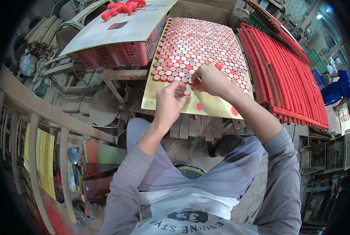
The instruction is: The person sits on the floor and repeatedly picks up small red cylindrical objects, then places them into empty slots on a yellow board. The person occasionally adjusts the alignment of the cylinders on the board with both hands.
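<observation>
Many small round pieces with red sides and pale tops (198,43) stand in tight rows on a yellowish board (155,100) in front of me. At the near edge of these rows, my left hand (168,102) pinches one round red-sided piece (186,92) between thumb and fingers. My right hand (212,80) is just to its right, above the nearest row. Its fingers are curled down and closed, and what they hold is hidden behind the hand. Red paint spots (199,106) mark the board's bare near strip.
Left of the board, a pale sheet (124,37) covers a red plastic crate (116,55), with several red cup-shaped pieces (124,7) on top. On the right lies a rack of red rods (288,78). A wooden railing (34,105) runs at left. A person in blue (341,88) is far right.
</observation>
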Available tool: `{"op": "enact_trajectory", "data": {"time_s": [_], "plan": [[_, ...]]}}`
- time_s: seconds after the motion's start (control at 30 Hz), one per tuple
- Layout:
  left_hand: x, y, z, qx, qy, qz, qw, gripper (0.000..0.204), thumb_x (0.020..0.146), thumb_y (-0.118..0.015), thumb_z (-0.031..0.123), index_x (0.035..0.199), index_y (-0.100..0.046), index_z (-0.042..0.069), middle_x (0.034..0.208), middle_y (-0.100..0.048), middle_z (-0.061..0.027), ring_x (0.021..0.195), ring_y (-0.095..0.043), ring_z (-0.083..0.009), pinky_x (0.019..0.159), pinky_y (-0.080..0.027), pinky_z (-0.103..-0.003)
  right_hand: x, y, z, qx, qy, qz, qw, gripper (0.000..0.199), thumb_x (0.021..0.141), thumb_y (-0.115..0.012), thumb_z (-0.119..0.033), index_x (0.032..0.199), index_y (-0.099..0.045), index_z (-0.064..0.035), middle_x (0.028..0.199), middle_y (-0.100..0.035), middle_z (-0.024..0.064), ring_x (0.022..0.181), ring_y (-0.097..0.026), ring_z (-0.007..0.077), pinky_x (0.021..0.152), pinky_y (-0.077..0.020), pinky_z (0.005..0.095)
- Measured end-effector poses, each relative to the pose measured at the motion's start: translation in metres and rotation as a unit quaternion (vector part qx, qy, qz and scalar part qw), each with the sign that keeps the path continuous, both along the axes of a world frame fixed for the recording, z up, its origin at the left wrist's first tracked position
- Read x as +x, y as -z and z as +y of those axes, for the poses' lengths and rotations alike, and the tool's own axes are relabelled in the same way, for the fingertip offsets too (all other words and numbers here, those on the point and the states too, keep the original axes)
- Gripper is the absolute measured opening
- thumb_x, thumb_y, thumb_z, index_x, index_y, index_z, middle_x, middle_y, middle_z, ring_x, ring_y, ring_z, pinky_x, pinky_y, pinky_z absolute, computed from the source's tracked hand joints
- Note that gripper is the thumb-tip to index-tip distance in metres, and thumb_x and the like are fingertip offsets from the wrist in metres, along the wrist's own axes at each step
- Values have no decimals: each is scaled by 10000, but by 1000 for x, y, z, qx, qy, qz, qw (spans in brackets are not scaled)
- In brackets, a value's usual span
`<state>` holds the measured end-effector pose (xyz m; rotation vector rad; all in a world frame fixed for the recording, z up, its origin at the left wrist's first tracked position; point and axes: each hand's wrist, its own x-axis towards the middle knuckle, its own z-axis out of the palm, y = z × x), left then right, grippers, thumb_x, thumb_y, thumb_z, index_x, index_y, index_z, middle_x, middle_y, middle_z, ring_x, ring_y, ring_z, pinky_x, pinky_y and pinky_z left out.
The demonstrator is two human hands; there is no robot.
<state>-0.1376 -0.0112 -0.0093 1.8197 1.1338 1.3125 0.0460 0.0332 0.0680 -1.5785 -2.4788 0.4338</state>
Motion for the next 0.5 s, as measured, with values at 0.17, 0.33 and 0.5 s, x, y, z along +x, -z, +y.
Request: {"op": "enact_trajectory", "data": {"time_s": [0.17, 0.33, 0.5], "plan": [[10, 2, 5, 29, -1, 36, 999, 368, 737, -851, -12, 1057, -673, -46, 882, -745, -137, 805, -741, -198, 780, -598, -311, 21, -34, -13, 44, 41, 43, 997, 267, 777, -833, -105, 1023, -785, -15, 801, -748, 142, 728, -721, 211, 716, -560, 336], [11, -2, 3, 45, -46, 96, 993, 422, 710, -878, 16, 1073, -673, -46, 857, -755, -152, 794, -755, -223, 744, -601, -324, 51, -49, -26, 18, 90, 87, 992, 264, 803, -831, -88, 1038, -772, 18, 770, -737, 98, 680, -694, 114, 672, -558, 292], [7, 2, 13, 78, -129, 130, 980, 526, 644, -934, 76, 1102, -692, -13, 835, -756, -121, 742, -720, -207, 687, -578, -334, 73, -44, -42, -25, 120, 139, 983, 292, 785, -854, -136, 1011, -761, 23, 784, -739, 148, 657, -697, 182, 650, -536, 340]]}}
